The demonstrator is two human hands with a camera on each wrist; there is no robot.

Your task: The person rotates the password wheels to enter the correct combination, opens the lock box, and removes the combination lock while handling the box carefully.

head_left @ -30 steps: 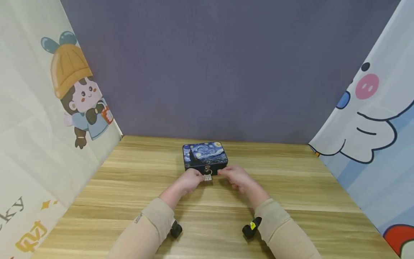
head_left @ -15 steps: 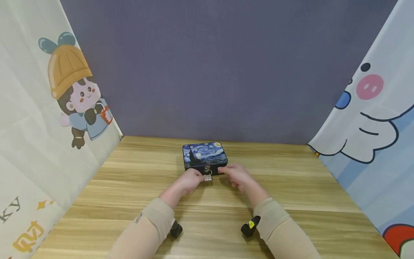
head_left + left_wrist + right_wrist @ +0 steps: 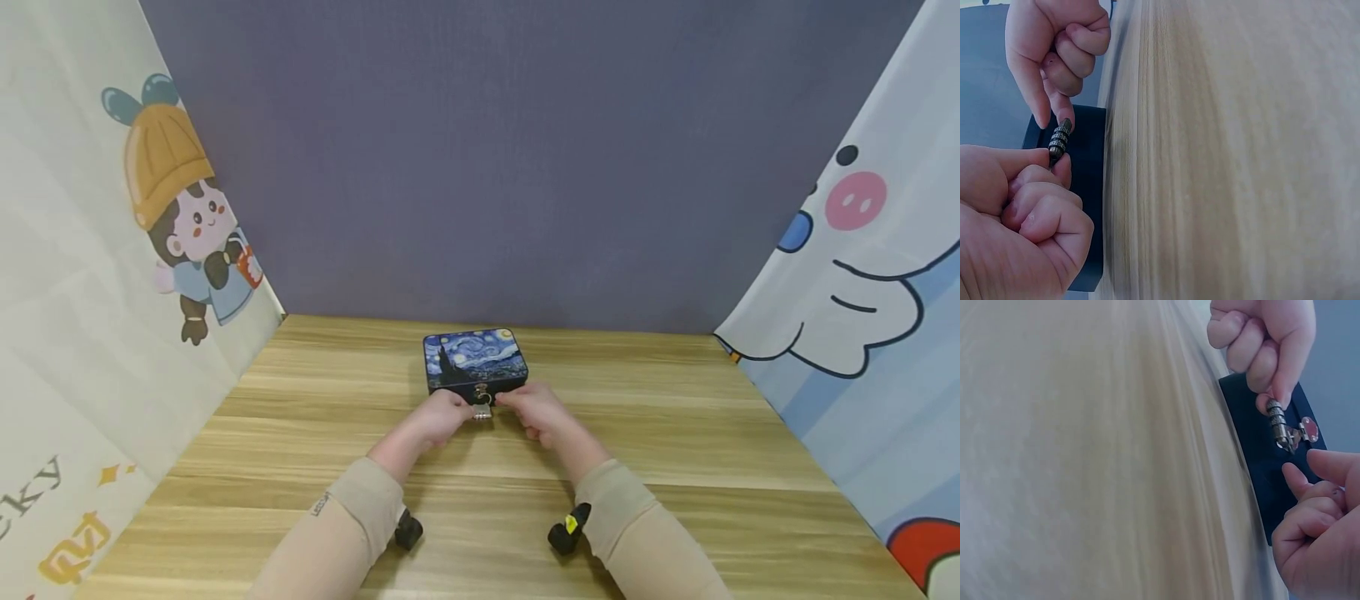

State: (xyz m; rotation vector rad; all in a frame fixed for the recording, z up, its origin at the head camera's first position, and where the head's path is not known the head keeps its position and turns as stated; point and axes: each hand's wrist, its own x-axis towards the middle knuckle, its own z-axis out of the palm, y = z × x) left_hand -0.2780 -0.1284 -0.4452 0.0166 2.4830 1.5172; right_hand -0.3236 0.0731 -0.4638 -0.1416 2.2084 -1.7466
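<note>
A small dark box [image 3: 476,354] with a starry night painting on its lid stands near the back of the table. From the clasp [image 3: 1309,429] on its front hangs a metal combination padlock [image 3: 482,412] with number dials. My left hand [image 3: 439,415] pinches one end of the padlock body between thumb and index finger. On the other side, my right hand [image 3: 542,408] reaches in with thumb and index finger [image 3: 1296,480] spread apart, close to the shackle end. A gap shows between them in the right wrist view. Its other fingers are curled in.
The wood-grain table [image 3: 660,417] spreads around the box. Behind it rises a dark grey-purple panel [image 3: 480,167]. Printed cartoon sheets hang at the left [image 3: 75,250] and right [image 3: 907,275].
My right hand has moved left along the box front, closer to the padlock. My left hand keeps its pinch on the padlock, and the box has stayed in place.
</note>
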